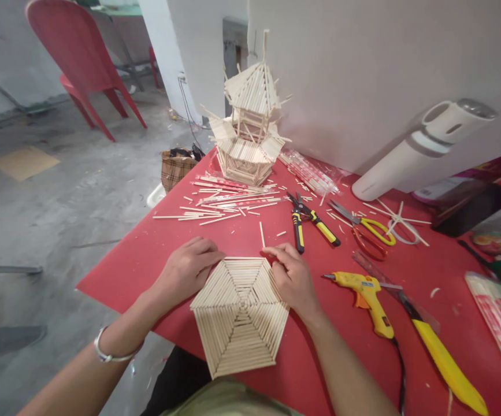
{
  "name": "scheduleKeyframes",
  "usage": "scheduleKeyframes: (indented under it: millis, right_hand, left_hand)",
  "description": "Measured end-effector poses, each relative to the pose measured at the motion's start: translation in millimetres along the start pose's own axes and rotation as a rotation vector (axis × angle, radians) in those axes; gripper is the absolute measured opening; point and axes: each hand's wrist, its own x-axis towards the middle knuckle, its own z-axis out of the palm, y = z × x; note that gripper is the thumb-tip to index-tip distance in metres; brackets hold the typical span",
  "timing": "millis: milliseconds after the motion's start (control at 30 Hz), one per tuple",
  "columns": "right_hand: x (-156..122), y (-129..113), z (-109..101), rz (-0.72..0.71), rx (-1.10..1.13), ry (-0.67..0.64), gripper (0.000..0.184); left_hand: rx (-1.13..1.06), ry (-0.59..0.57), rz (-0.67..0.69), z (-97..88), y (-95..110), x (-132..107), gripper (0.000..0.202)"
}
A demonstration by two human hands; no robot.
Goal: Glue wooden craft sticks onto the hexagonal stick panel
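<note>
A flat hexagonal panel of thin wooden sticks (239, 315) lies on the red table (155, 254) close to me. My left hand (187, 266) rests on its far left edge with fingers curled down onto the sticks. My right hand (291, 277) sits at its far right corner, fingertips pinched against the top edge of the panel. Whether a loose stick is in that pinch I cannot make out. A single short stick (262, 234) lies just beyond the panel.
A stick pagoda model (248, 133) stands at the table's far side with loose sticks (224, 205) before it. Pliers (308, 222), scissors (369, 231), a yellow glue gun (365, 294) and a yellow knife (445, 364) lie to the right. A red chair (81, 58) stands back left.
</note>
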Motion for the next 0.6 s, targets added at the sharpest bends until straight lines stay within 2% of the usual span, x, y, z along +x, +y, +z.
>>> scheduleKeyframes:
  millis: [600]
  right_hand:
    - [-0.6,-1.6,0.0,0.002,-0.019,-0.003,0.038]
  left_hand:
    - [-0.031,-0.014,-0.034,3.5,-3.1,-1.3,0.028]
